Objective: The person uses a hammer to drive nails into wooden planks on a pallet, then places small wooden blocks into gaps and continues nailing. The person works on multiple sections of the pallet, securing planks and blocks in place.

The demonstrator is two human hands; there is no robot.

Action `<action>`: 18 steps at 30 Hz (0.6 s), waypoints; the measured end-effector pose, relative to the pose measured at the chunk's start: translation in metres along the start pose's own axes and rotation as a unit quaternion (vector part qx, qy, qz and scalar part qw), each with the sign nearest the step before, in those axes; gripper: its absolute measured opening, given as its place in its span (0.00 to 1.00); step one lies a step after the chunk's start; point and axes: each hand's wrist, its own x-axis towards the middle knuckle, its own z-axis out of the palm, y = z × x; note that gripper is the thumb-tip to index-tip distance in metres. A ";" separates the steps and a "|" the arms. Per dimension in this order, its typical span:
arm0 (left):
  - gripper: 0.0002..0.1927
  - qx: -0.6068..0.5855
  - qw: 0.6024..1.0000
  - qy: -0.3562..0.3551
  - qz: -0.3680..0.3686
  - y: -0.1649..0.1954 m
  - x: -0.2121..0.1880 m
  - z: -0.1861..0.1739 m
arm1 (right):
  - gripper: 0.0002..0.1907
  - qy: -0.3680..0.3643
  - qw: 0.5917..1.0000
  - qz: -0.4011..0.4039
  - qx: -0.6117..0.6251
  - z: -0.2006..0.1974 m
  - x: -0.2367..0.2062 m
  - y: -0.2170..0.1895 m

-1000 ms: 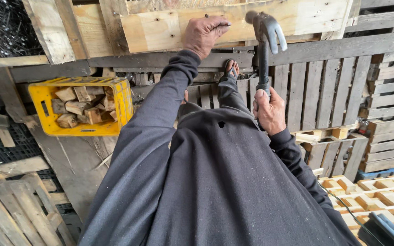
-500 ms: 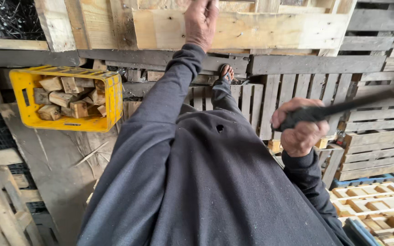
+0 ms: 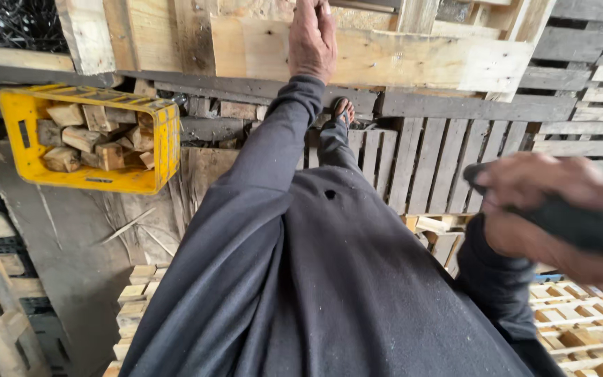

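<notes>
The stacked grey and pale wooden pallets (image 3: 455,160) fill the background, beyond both hands and under the person's outstretched sandalled foot (image 3: 342,110). The person's dark long-sleeved garment (image 3: 329,279) covers the lower centre of the view, below both grips.

A pale horizontal wooden plank (image 3: 399,59) runs across the top of the pallet structure. The left hand (image 3: 312,35) lies flat on this plank, palm down, fingers spread toward its upper edge; it presses the board and encloses nothing.

The yellow plastic crate (image 3: 144,157) sits well to the left of and below the left hand, on the dark boards. It holds short sawn wooden blocks (image 3: 92,136).

The right hand (image 3: 546,216) is at the right edge, low and well apart from the left hand, motion-blurred. It is clenched around the dark handle of a hammer (image 3: 581,227), which extends from the fist toward the right frame edge. The hammer head is out of view.

Below the right hand lie pale pallets with block spacers (image 3: 581,328).
</notes>
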 end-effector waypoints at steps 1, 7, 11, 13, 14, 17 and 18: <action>0.04 -0.019 1.000 -0.001 -0.006 0.001 0.000 -0.001 | 0.29 0.018 1.000 -0.006 0.000 -0.004 -0.003 -0.001; 0.03 -0.046 0.995 -0.049 -0.072 0.005 -0.001 -0.003 | 0.15 0.061 0.765 0.585 -0.262 0.026 -0.068 0.063; 0.06 -0.004 1.000 0.017 0.021 0.009 -0.011 0.003 | 0.15 0.118 0.878 0.440 -0.147 0.027 -0.037 0.014; 0.06 -0.028 0.999 -0.001 -0.027 0.000 0.001 0.003 | 0.26 0.066 0.955 0.249 -0.147 0.016 -0.004 -0.016; 0.06 -0.020 1.000 -0.004 -0.015 -0.004 0.005 -0.001 | 0.34 0.046 0.969 0.166 -0.175 0.018 0.003 -0.022; 0.07 -0.015 1.000 -0.008 0.002 -0.005 0.002 0.002 | 0.36 0.002 0.960 0.103 -0.259 0.017 0.004 -0.006; 0.07 -0.015 1.000 -0.005 0.004 -0.006 0.005 0.004 | 0.33 -0.013 0.952 0.111 -0.286 0.018 0.000 0.010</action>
